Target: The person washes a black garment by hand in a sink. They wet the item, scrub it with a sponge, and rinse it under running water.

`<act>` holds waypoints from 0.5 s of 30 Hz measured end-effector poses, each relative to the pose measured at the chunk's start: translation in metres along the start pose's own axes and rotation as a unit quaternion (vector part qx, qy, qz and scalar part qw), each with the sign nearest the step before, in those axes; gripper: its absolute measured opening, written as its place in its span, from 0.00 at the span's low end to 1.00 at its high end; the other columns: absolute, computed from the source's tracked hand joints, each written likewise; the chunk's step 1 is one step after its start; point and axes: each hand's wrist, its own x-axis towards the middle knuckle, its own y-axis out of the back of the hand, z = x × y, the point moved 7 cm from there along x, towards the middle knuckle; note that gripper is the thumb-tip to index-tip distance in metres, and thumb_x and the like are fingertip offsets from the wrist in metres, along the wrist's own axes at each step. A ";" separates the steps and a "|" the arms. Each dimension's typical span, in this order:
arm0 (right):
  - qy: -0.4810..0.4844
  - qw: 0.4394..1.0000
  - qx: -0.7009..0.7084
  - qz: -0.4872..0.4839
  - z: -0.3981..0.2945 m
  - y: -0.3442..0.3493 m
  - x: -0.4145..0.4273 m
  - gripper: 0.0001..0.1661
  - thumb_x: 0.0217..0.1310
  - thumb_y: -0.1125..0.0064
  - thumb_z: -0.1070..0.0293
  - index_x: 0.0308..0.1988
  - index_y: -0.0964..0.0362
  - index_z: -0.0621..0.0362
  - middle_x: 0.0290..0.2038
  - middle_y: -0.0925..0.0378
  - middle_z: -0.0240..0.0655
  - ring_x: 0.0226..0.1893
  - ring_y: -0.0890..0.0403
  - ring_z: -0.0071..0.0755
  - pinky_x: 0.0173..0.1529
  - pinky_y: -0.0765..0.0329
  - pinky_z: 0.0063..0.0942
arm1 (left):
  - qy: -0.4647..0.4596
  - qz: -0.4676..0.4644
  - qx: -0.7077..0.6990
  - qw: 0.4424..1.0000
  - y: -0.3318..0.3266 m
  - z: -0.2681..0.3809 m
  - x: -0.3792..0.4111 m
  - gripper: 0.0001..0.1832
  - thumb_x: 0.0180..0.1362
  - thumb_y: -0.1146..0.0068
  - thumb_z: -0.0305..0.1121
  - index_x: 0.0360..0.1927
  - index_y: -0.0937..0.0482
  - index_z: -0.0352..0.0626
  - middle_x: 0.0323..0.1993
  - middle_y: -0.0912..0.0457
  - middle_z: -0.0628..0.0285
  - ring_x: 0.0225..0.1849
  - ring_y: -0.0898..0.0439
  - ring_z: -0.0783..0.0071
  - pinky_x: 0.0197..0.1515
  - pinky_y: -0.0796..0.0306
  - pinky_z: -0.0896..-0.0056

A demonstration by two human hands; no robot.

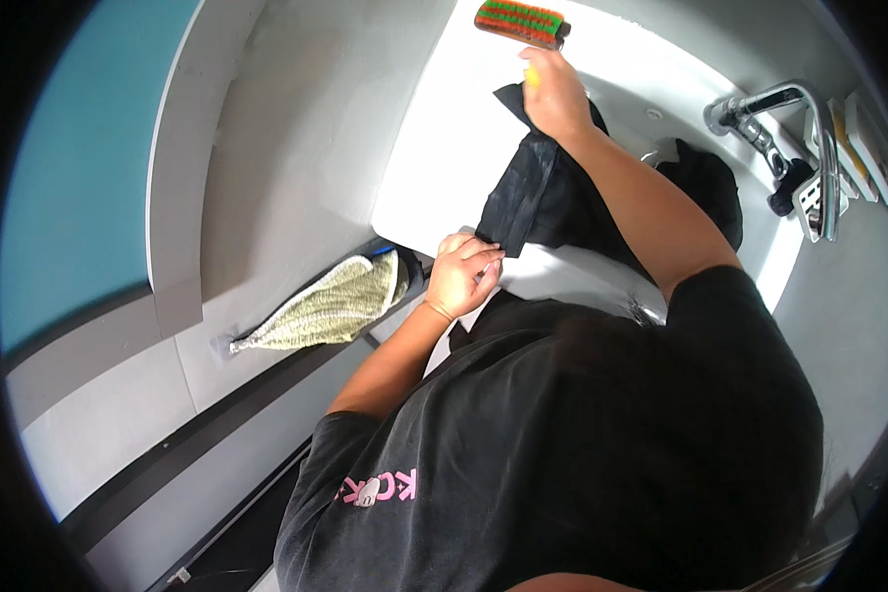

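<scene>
Black wet-looking cloth [522, 189] lies across the white sink [422, 148], and more dark fabric [703, 185] is bunched in the basin under the tap. At the cloth's lower left end, my left hand [462, 274] pinches its edge between thumb and fingers. My right hand [556, 92] is over the cloth's upper end, closed around something yellow that shows only partly between the fingers; what it is cannot be told. Just beyond that hand, at the top of the view, a scrub brush [522, 22] with green and orange bristles lies bristles up on the white surface.
A chrome faucet [792, 92] arches over the right side. Beside it are a white slotted holder [810, 207] and a dark object [792, 185]. A greenish towel [333, 307] hangs on the wall at left. White racks [862, 148] stand at the far right.
</scene>
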 end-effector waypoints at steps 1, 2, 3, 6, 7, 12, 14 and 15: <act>-0.121 0.991 -0.020 -0.055 0.021 -0.001 0.001 0.16 0.59 0.43 0.69 0.48 0.29 0.54 0.41 0.24 0.46 0.46 0.24 0.55 0.50 0.27 0.46 | 0.026 -0.014 -0.011 1.000 0.000 -0.003 0.008 0.08 0.49 0.39 0.29 0.34 0.16 0.43 0.34 0.18 0.60 0.39 0.22 0.60 0.47 0.30 0.61; -0.151 0.979 -0.020 -0.138 0.030 -0.010 -0.002 0.16 0.61 0.44 0.67 0.49 0.30 0.55 0.43 0.24 0.48 0.45 0.24 0.57 0.50 0.26 0.47 | 0.029 0.007 0.015 0.999 0.002 -0.003 0.023 0.05 0.49 0.38 0.30 0.29 0.17 0.42 0.27 0.21 0.60 0.33 0.23 0.59 0.42 0.29 0.61; -0.183 0.957 -0.020 -0.224 0.039 -0.024 -0.015 0.16 0.62 0.45 0.65 0.50 0.31 0.55 0.44 0.25 0.51 0.45 0.23 0.58 0.49 0.26 0.48 | 0.046 0.027 0.011 0.999 0.001 -0.005 0.034 0.09 0.46 0.35 0.33 0.31 0.18 0.42 0.30 0.21 0.58 0.36 0.23 0.58 0.44 0.30 0.60; -0.098 0.942 -0.107 -0.302 0.016 -0.052 -0.042 0.16 0.62 0.48 0.67 0.50 0.32 0.55 0.42 0.24 0.55 0.46 0.22 0.58 0.51 0.25 0.48 | -0.038 0.041 0.047 0.997 -0.008 0.012 0.069 0.26 0.42 0.32 0.38 0.47 0.21 0.42 0.44 0.23 0.55 0.46 0.25 0.55 0.51 0.32 0.59; -0.095 0.928 -0.160 -0.324 0.008 -0.055 -0.043 0.15 0.62 0.48 0.68 0.49 0.31 0.55 0.43 0.24 0.55 0.46 0.22 0.58 0.52 0.25 0.48 | -0.043 -0.023 0.034 0.998 -0.019 0.016 0.080 0.30 0.45 0.33 0.40 0.54 0.25 0.42 0.54 0.27 0.53 0.57 0.28 0.53 0.58 0.34 0.56; -0.302 0.890 0.096 -0.326 0.036 -0.049 -0.017 0.18 0.56 0.47 0.78 0.48 0.30 0.60 0.48 0.24 0.48 0.50 0.23 0.44 0.52 0.26 0.35 | 0.019 -0.149 0.132 0.980 -0.067 -0.009 0.077 0.40 0.59 0.48 0.56 0.70 0.40 0.45 0.74 0.48 0.54 0.75 0.51 0.55 0.71 0.52 0.43; -0.349 0.842 0.307 -0.273 0.035 -0.042 -0.008 0.24 0.52 0.42 0.83 0.51 0.30 0.61 0.46 0.25 0.40 0.49 0.25 0.34 0.52 0.28 0.27 | 0.062 -0.149 0.134 0.978 -0.062 -0.017 0.080 0.42 0.60 0.51 0.59 0.71 0.43 0.45 0.75 0.50 0.54 0.76 0.52 0.55 0.72 0.55 0.41; -0.365 0.788 0.428 -0.251 0.024 -0.034 -0.003 0.24 0.52 0.40 0.82 0.51 0.31 0.62 0.47 0.26 0.37 0.50 0.25 0.32 0.53 0.28 0.28 | 0.085 -0.146 0.130 0.977 -0.060 -0.020 0.081 0.43 0.60 0.53 0.61 0.72 0.44 0.45 0.75 0.51 0.54 0.76 0.53 0.56 0.72 0.56 0.40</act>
